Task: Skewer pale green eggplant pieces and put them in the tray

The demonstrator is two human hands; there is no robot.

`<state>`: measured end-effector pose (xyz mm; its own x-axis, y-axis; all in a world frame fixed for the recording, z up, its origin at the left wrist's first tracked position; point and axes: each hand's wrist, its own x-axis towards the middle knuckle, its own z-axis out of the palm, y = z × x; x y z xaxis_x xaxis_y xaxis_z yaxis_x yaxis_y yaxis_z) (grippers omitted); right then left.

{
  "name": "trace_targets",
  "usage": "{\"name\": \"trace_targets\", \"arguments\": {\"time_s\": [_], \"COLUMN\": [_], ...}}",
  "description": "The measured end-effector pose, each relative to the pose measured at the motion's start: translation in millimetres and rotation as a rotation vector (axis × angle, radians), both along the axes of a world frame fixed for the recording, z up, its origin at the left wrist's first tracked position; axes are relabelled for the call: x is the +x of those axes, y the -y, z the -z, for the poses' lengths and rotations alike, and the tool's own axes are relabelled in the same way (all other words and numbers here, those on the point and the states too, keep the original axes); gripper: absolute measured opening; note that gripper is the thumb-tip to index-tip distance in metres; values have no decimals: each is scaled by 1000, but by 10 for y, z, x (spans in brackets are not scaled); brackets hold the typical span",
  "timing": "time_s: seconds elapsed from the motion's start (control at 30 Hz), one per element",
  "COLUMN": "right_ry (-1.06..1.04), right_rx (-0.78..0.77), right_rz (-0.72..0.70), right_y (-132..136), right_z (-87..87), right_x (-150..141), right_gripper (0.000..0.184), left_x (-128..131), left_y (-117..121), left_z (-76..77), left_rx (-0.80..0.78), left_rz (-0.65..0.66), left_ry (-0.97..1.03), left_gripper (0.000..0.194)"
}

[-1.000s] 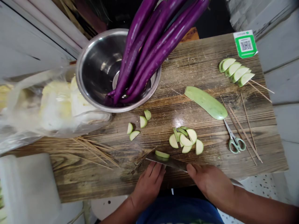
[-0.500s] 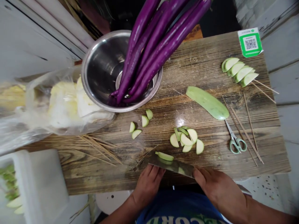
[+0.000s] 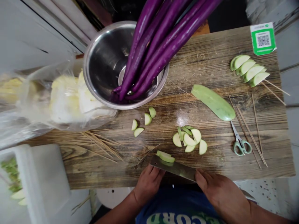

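My right hand [image 3: 217,188] grips a cleaver [image 3: 178,169] at its right end, with the broad blade slanting across the table's near edge. Close behind the blade's left end is my left hand [image 3: 149,180], fingers curled and bunched; whatever lies under them is hidden. Against the far side of the blade rest fresh pale green zucchini slices [image 3: 166,158]. Beyond them lies a loose pile of half-round slices [image 3: 189,140]. A larger piece of zucchini [image 3: 213,102] lies farther off to the right.
Long purple eggplants [image 3: 149,53] lean in a steel bowl [image 3: 102,59]. Green-handled scissors [image 3: 241,146] and wooden skewers [image 3: 251,133] lie right; skewered slices [image 3: 253,71] sit beyond. More skewers [image 3: 102,146], bagged cabbage [image 3: 67,99] and a white foam box [image 3: 49,174] are left.
Another zucchini slice now shows against the far side of the blade. Both hands keep nearly the same place at the cleaver. The view has shifted slightly.
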<state>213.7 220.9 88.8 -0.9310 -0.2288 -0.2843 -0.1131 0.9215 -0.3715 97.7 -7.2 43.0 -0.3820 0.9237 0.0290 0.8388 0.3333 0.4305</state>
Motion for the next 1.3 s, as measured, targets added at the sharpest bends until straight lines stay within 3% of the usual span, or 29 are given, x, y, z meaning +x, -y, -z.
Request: {"name": "trace_targets", "arguments": {"time_s": [0.2,0.33,0.73,1.1,1.3], "right_ry": [158,249,-127,14,182], "right_rx": [65,-3,-56,-104,80], "right_rz": [15,32,36,59,15], "right_y": [97,68,67,75,201], "right_z": [181,257,-24,-51,132], "right_x": [-115,-143,5,-43,-92], "right_gripper": [26,25,31,26,28], "left_x": [-1,28,50,37,39], "left_y": [14,9,124,135,141], "left_z": [49,60,33,77,104], "left_rx": [34,31,-7,25,63], "left_rz": [4,-23,-37,-23,-39], "left_ry": [-51,-72,-45,-11,-45], "left_gripper": [26,26,28,27,32]}}
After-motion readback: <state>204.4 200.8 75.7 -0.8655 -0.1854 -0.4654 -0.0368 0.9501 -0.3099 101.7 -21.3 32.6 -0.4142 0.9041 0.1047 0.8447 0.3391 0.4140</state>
